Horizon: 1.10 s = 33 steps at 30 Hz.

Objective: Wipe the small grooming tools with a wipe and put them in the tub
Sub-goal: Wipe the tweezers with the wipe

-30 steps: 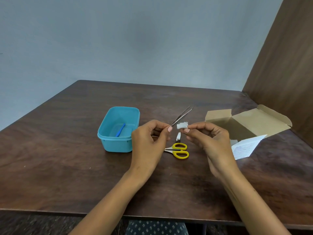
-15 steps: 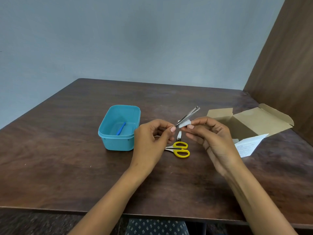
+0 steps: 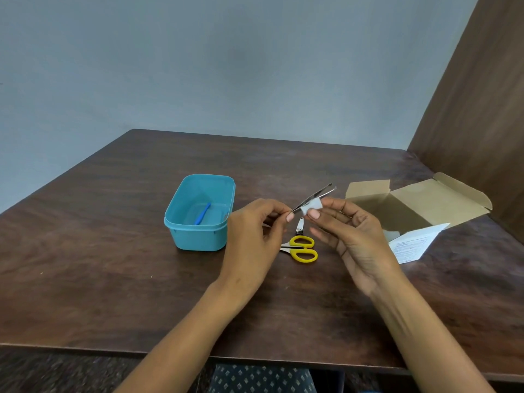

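The tweezers [image 3: 313, 197] sit in the air above the middle of the tabletop [image 3: 113, 279], pinched at their near, closed end by the left hand [image 3: 252, 236], whose grip is narrow, thumb and forefinger pressed on the metal. Their long axis runs up and away to the right from that pinch, so the two open tips point toward the far right, past the right hand [image 3: 354, 236]. The right hand's grip is also narrow: thumb and forefinger fold the small white wipe [image 3: 311, 206] around the shaft about midway along, just beyond the left fingertips. From the wiping grip, then, bare metal lies further out along the axis, up and to the right, and I judge that a stroke toward the tips is what the wiping calls for, with the left hand holding the other end steady. Below the hands on the tabletop lie the yellow-handled scissors [image 3: 302, 249] and, touching or just beside their far side, a nail clipper [image 3: 299, 226], both apparently not yet cleaned. The teal tub [image 3: 181, 228] stands to the left, nearer the left hand, with a blue tool [image 3: 202, 213] already inside; the left hand looks better placed to drop the tweezers in. Further right is an open cardboard box [image 3: 425, 202] with a paper leaflet [image 3: 411, 246] in front of it.
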Each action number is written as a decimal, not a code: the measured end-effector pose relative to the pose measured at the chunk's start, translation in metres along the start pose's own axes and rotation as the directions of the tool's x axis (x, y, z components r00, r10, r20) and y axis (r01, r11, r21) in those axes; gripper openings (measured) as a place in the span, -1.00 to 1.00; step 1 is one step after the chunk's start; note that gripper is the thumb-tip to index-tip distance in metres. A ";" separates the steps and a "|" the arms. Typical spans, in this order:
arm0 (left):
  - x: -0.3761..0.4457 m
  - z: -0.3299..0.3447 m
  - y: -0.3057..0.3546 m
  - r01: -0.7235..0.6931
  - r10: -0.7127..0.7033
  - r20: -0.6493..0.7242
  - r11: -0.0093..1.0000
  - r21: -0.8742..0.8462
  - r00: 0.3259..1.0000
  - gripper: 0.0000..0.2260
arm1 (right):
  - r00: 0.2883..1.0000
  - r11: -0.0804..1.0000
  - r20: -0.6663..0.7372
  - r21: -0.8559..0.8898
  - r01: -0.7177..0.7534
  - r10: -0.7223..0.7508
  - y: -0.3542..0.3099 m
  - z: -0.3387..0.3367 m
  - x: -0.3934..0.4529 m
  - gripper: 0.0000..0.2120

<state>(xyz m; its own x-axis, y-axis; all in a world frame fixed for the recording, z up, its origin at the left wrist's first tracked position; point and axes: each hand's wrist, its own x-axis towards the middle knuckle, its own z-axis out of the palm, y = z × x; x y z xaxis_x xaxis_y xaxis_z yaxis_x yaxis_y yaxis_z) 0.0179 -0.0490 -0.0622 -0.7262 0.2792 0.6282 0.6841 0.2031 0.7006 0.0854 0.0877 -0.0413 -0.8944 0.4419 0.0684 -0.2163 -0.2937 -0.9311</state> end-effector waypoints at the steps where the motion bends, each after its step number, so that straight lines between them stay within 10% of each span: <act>1: 0.000 0.000 0.001 -0.014 0.014 0.004 1.000 0.004 1.000 -0.95 | 1.000 1.000 -0.011 0.009 -0.006 0.006 0.001 0.000 0.000 -0.69; 33: -0.002 0.000 0.000 -0.024 0.028 0.064 0.998 -0.049 0.998 -0.95 | 0.994 0.988 -0.093 0.148 -0.046 0.060 0.007 0.006 -0.002 -0.86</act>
<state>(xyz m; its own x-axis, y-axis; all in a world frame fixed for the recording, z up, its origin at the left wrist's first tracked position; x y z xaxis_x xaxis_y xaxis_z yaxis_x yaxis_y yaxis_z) 0.0195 -0.0491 -0.0635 -0.7013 0.3439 0.6244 0.6974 0.1496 0.7008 0.0832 0.0800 -0.0455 -0.8655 0.5004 -0.0217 -0.2304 -0.4362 -0.8699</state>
